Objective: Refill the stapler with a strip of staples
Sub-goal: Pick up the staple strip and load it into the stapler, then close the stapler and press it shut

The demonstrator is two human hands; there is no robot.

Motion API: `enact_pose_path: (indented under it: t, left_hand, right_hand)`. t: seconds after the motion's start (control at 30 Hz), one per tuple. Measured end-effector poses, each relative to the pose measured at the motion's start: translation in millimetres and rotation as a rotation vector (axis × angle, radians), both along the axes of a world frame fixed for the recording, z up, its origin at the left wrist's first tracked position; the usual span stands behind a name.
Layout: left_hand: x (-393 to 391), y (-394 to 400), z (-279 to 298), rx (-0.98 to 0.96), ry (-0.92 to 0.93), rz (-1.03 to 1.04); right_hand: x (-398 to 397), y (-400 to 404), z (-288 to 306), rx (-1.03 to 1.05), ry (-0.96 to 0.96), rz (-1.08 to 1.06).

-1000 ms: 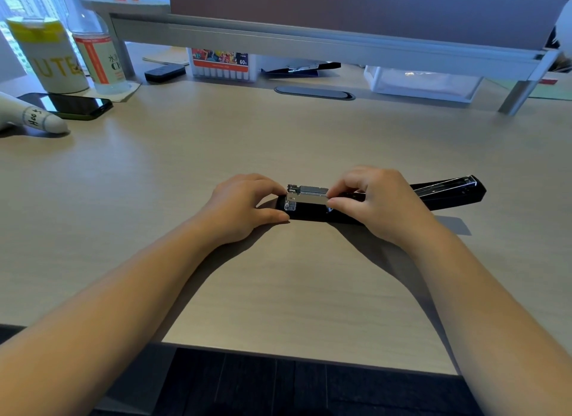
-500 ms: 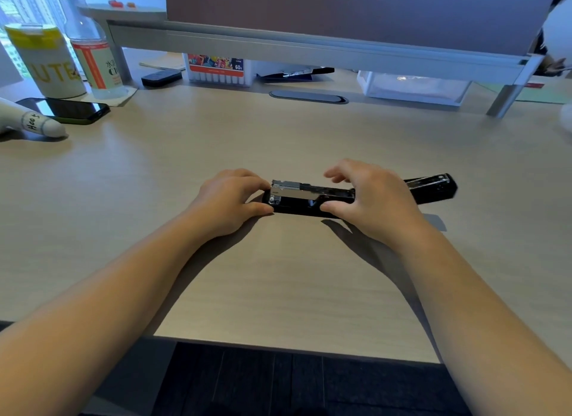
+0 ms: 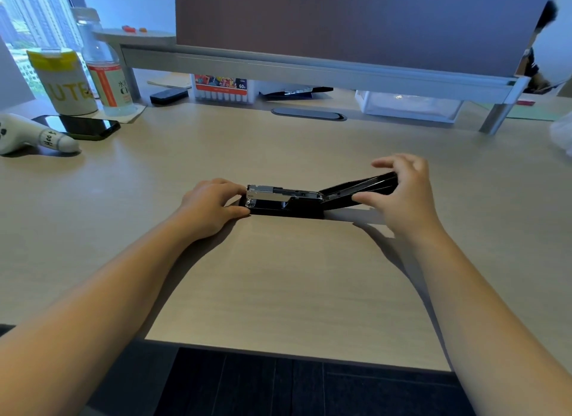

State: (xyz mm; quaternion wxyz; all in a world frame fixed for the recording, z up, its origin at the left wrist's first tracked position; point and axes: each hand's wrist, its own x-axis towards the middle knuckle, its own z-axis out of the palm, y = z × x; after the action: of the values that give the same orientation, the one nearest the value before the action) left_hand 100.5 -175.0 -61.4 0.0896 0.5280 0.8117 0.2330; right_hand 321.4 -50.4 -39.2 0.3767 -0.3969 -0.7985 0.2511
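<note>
A black stapler [image 3: 288, 208] lies lengthwise on the wooden desk, opened flat. Its silver staple channel [image 3: 283, 192] shows on top, facing up. The black top cover [image 3: 356, 189] is swung out to the right and tilted a little above the desk. My left hand [image 3: 213, 205] pinches the stapler's left end, thumb in front and fingers behind. My right hand [image 3: 402, 195] grips the free end of the cover between thumb and fingers. I cannot tell whether staples lie in the channel. No loose strip of staples is visible.
At the back left stand a yellow-lidded can [image 3: 63, 82], a water bottle [image 3: 105, 72], a phone [image 3: 83, 126] and a white plush toy [image 3: 34, 135]. Under the monitor shelf [image 3: 309, 70] sit a marker box [image 3: 221, 89] and a clear tray [image 3: 408, 106]. The desk's front edge [image 3: 294, 353] is near me.
My right hand has slid from the staple channel to the cover's far end and raised it off the desk. My left hand stays on the left end.
</note>
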Motion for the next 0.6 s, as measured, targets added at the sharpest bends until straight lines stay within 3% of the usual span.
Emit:
enact_pose_path:
  t: [0.2,0.33,0.4,0.6]
  left_hand:
    - [1.7,2.5,-0.8,-0.001,0.030,-0.008]
    - [3.0,4.1,-1.2,-0.001,0.041,0.002]
    - [3.2,4.2,-1.5,-0.001,0.043,0.010]
    - [1.1,3.6,-3.9,0.008,0.017,0.016]
  right_hand:
    - [-6.3,-1.2,6.7,-0.165,0.346,0.056]
    - [-21.4,-4.6,12.0,-0.271,0.438,0.107]
    - [-30.7,-7.9,13.2,-0.271,0.401,0.154]
    - [-64.8,-23.1,12.8,0.043,0.047,0.333]
